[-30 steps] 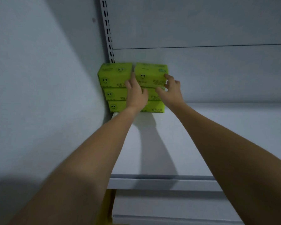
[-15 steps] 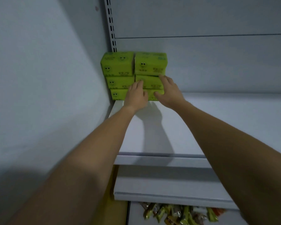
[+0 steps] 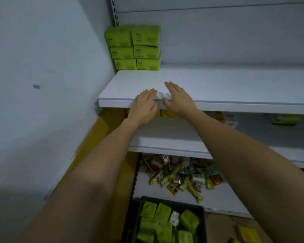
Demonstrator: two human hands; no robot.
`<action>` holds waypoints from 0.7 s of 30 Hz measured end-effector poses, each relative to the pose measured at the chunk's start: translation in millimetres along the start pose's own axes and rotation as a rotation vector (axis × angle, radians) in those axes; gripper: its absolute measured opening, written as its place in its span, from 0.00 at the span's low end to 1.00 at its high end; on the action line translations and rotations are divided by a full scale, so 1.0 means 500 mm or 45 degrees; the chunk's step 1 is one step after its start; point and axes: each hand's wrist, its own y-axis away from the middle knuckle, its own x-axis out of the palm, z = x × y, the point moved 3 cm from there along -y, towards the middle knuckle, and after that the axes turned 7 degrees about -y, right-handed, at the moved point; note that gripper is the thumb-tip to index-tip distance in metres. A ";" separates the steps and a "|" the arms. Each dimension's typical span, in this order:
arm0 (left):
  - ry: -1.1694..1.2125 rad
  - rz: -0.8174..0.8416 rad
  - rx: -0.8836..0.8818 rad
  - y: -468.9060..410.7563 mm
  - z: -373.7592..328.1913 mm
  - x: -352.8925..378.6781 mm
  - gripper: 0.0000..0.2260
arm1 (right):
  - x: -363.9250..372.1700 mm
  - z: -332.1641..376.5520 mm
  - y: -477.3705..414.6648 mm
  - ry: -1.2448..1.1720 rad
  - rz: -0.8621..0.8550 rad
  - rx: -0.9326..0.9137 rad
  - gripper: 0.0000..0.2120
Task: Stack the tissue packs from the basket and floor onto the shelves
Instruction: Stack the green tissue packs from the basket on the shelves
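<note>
Six green packs stand three high in two columns in the back left corner of the top shelf, touching the wall; more packs lie loose in the black basket below; what looks like one more lies on the floor beside it. My left hand and right hand hover flat over the shelf's front edge, fingers straight, both holding nothing. I judge the risk sits in the stack; its top row looks slightly uneven, so a fourth layer set carelessly, or a knock from my wrist, could tip the soft packs off the shelf.
</note>
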 end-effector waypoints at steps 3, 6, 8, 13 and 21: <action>-0.015 0.065 0.030 0.088 -0.054 0.043 0.24 | 0.013 -0.039 0.115 0.022 -0.041 -0.002 0.27; 0.054 0.190 -0.034 0.164 -0.095 0.110 0.24 | 0.054 -0.083 0.214 0.079 0.054 -0.019 0.27; 0.082 0.265 -0.055 0.206 -0.113 0.162 0.24 | 0.086 -0.114 0.265 0.045 0.093 0.012 0.27; 0.128 0.497 0.016 0.296 -0.151 0.317 0.24 | 0.196 -0.208 0.384 -0.042 0.216 0.249 0.26; 0.353 0.977 -0.024 0.510 -0.159 0.620 0.23 | 0.504 -0.335 0.638 -0.301 0.465 0.752 0.26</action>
